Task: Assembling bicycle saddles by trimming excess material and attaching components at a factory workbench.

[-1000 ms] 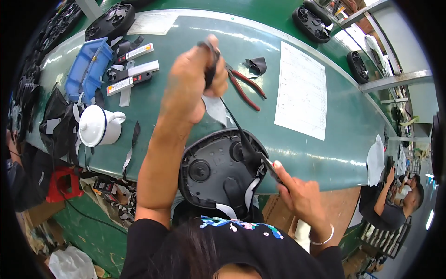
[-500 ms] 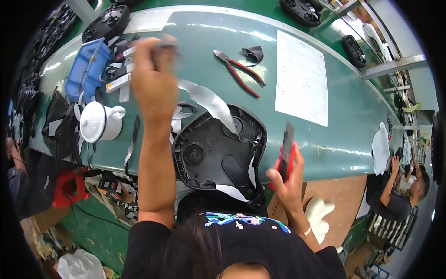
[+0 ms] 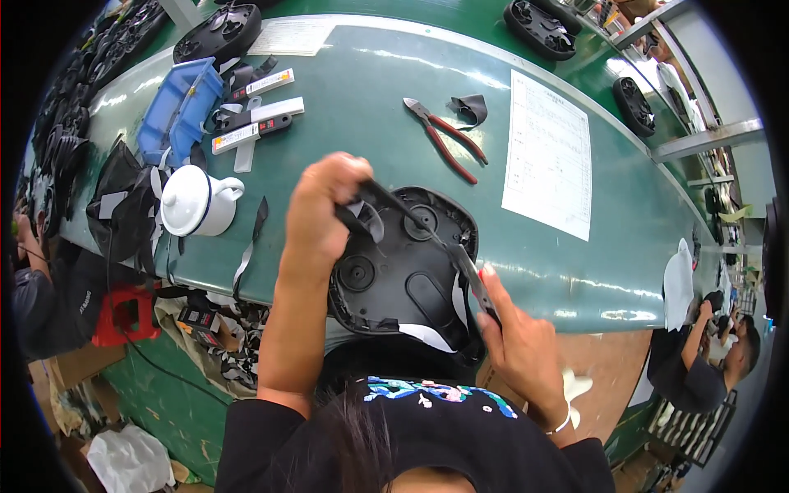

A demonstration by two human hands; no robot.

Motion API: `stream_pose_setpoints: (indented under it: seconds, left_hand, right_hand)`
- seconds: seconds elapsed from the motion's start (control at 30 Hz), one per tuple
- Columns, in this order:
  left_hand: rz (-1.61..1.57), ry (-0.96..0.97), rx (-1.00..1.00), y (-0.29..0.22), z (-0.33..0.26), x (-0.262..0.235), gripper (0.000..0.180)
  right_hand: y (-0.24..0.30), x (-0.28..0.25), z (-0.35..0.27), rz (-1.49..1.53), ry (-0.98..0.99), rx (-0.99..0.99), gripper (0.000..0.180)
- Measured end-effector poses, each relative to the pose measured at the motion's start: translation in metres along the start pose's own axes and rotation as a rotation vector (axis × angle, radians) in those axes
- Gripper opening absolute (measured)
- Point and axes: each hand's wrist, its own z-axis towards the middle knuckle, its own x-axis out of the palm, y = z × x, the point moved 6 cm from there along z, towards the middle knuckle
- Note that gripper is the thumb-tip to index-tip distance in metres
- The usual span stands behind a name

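A black moulded plastic shell (image 3: 380, 300) lies at the table's near edge, its ribbed inside facing up, with dark covering material around its rim. My left hand (image 3: 316, 218) is closed on a strip of black material (image 3: 393, 202), pulled taut over the shell, with a loose pale-backed end hanging below the fist. In my right hand (image 3: 522, 345) is a utility knife (image 3: 475, 283), most of its handle hidden by the fingers. Its blade points up and left, at the place where the strip meets the shell's right rim.
Beyond the shell lie red-handled cutting pliers (image 3: 448, 138), a dark scrap (image 3: 470, 110) and a printed sheet (image 3: 546, 156). Leftward are a white lidded mug (image 3: 197, 201), a blue bin (image 3: 177, 115) and blade packs (image 3: 255, 131). Another person (image 3: 699, 353) works at far right.
My left hand has come down and nearer, and the strip is now taut. The knife has moved from beside the shell to its right rim. The view has shifted slightly.
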Motion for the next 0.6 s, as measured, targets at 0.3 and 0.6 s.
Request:
stream_pose_setpoints:
  seconds: [0.3, 0.6]
  left_hand:
    - [0.188, 1.202, 0.211, -0.053, -0.100, 0.009, 0.028]
    - [1.726, 0.961, 0.406, -0.010, -0.150, 0.054, 0.040]
  right_hand:
    - [-0.035, 0.035, 0.028, 0.722, -0.280, 0.037, 0.067]
    - [-0.034, 0.031, 0.099, 1.059, -0.390, 0.023, 0.065]
